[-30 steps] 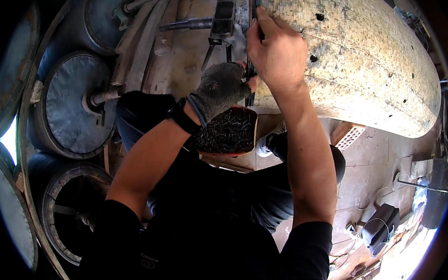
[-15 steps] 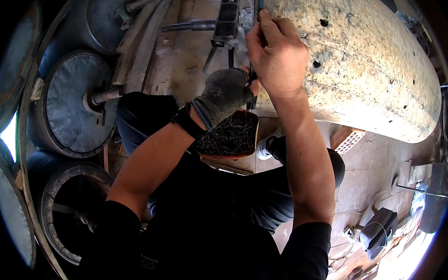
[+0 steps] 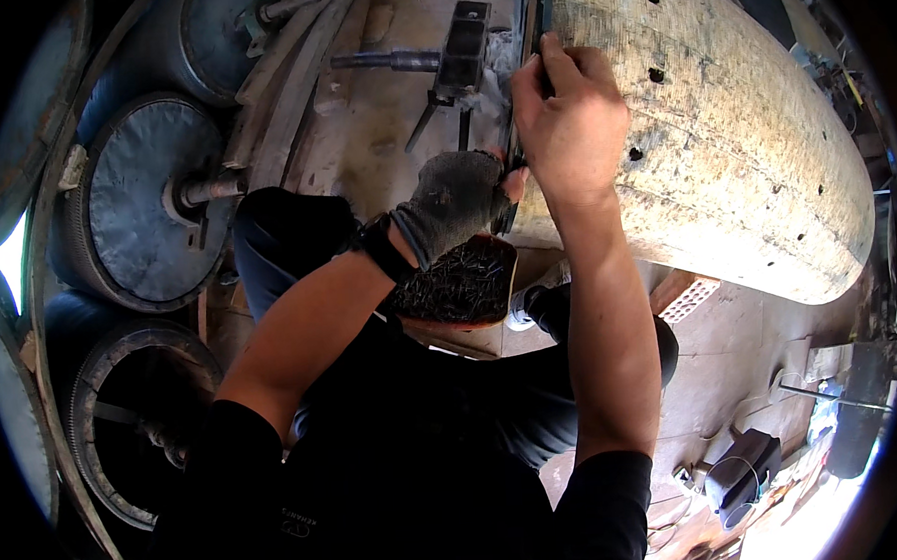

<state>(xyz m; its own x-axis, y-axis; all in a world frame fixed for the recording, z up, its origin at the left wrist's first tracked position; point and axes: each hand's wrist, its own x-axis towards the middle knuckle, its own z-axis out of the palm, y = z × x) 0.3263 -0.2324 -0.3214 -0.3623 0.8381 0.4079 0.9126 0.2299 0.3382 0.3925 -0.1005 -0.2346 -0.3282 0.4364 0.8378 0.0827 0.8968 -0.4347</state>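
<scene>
A long dark strip (image 3: 544,14) runs along the left edge of a big rounded drum (image 3: 743,137), whose pale, worn surface is dotted with dark holes. My right hand (image 3: 574,124), bare, is closed with its fingertips gripping this strip. Lower down, my left hand (image 3: 455,200) wears a grey fingerless glove and pinches the strip's near end between thumb and fingers. Both palms and the exact grips are partly hidden. Below the gloved hand lies a tray (image 3: 511,282) full of small dark nail-like pieces.
Left of the strip stands a black metal block (image 3: 461,49) with a rod and two prongs, on a worn board. Metal drums (image 3: 155,203) with shafts line the left side. On the floor at right are a perforated brick (image 3: 692,299) and a dark box (image 3: 745,472).
The view has shifted slightly, so the block and the strip appear a little lower and farther right. Both hands keep hold of the strip in about the same places.
</scene>
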